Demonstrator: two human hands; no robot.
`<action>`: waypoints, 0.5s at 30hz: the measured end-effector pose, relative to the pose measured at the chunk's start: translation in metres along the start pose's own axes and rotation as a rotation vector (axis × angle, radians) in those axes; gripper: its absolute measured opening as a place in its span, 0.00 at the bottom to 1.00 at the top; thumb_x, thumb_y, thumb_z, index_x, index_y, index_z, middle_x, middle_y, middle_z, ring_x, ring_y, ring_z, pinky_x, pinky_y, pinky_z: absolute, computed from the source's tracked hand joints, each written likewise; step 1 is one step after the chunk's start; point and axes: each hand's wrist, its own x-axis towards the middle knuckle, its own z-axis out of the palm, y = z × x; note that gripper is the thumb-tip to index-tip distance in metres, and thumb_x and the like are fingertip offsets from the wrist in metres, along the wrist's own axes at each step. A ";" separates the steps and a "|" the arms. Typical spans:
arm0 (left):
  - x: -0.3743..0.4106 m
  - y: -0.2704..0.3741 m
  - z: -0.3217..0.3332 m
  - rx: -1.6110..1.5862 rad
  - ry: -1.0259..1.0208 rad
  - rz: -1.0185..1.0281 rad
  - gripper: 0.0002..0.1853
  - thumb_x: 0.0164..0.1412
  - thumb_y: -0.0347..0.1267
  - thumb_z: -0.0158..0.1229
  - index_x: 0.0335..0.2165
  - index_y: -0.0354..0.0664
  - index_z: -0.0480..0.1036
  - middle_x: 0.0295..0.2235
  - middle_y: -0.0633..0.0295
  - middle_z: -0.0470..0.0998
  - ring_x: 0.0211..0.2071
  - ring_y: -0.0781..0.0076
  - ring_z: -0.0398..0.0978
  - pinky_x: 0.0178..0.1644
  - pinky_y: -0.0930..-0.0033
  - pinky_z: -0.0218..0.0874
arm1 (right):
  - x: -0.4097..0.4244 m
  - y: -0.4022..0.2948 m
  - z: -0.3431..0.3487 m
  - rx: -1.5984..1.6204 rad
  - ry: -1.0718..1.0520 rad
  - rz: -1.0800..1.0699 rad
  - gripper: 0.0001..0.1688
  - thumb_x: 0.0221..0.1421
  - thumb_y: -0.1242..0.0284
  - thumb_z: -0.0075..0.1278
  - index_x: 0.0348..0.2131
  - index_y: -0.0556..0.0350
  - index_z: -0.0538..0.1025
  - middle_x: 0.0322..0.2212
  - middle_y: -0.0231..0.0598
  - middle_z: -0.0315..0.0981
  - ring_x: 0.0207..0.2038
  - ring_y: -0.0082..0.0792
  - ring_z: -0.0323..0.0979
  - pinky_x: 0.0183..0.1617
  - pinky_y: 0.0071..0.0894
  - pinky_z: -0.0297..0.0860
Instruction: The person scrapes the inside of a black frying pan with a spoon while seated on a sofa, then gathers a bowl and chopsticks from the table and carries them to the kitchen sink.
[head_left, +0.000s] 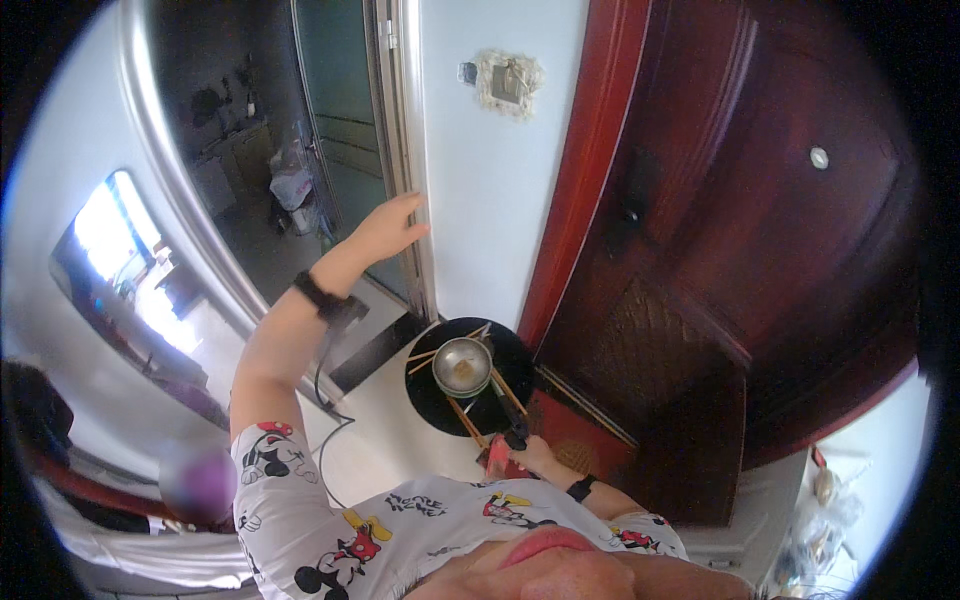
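Note:
My left hand (391, 225) is raised beside the metal door frame (409, 150), its thumb and fingers apart and nothing between them. Low in front of my body, my right hand (536, 456) is closed around a red and black object (498, 454) whose kind I cannot make out. Just beyond it is a round black surface (427, 401). On this a metal bowl (459, 361) sits on top of other bowls, with some brownish matter inside. Several wooden chopsticks (466, 421) lie around the bowls, and a dark long thing (508, 405) reaches towards my right hand.
A dark red door (690, 225) stands at the right, above a red mat (559, 424). A black cable (324, 442) runs over the light floor at the left. Beyond a glass door (341, 127) is a dim room with plastic bags (291, 187). A mirror (127, 262) hangs at the far left.

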 end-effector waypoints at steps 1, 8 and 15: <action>0.011 -0.020 0.017 0.124 0.009 0.020 0.24 0.48 0.32 0.56 0.44 0.31 0.64 0.50 0.43 0.61 0.52 0.51 0.58 0.54 0.62 0.52 | -0.002 -0.006 0.004 -0.017 -0.064 0.041 0.16 0.39 0.67 0.55 0.23 0.65 0.72 0.15 0.42 0.70 0.18 0.31 0.70 0.21 0.29 0.66; 0.152 -0.063 0.062 0.444 -0.107 0.084 0.16 0.43 0.30 0.59 0.33 0.35 0.68 0.57 0.42 0.44 0.59 0.46 0.42 0.57 0.54 0.45 | 0.106 -0.029 -0.021 -0.226 -0.108 -0.146 0.26 0.36 0.56 0.55 0.22 0.66 0.73 0.21 0.50 0.73 0.26 0.44 0.73 0.31 0.41 0.68; 0.190 -0.060 0.059 0.514 0.015 0.196 0.07 0.47 0.29 0.53 0.27 0.35 0.69 0.58 0.48 0.43 0.60 0.57 0.42 0.58 0.49 0.42 | 0.121 -0.099 -0.036 -0.220 -0.351 -0.043 0.24 0.37 0.57 0.52 0.23 0.64 0.73 0.20 0.51 0.72 0.23 0.40 0.72 0.30 0.41 0.68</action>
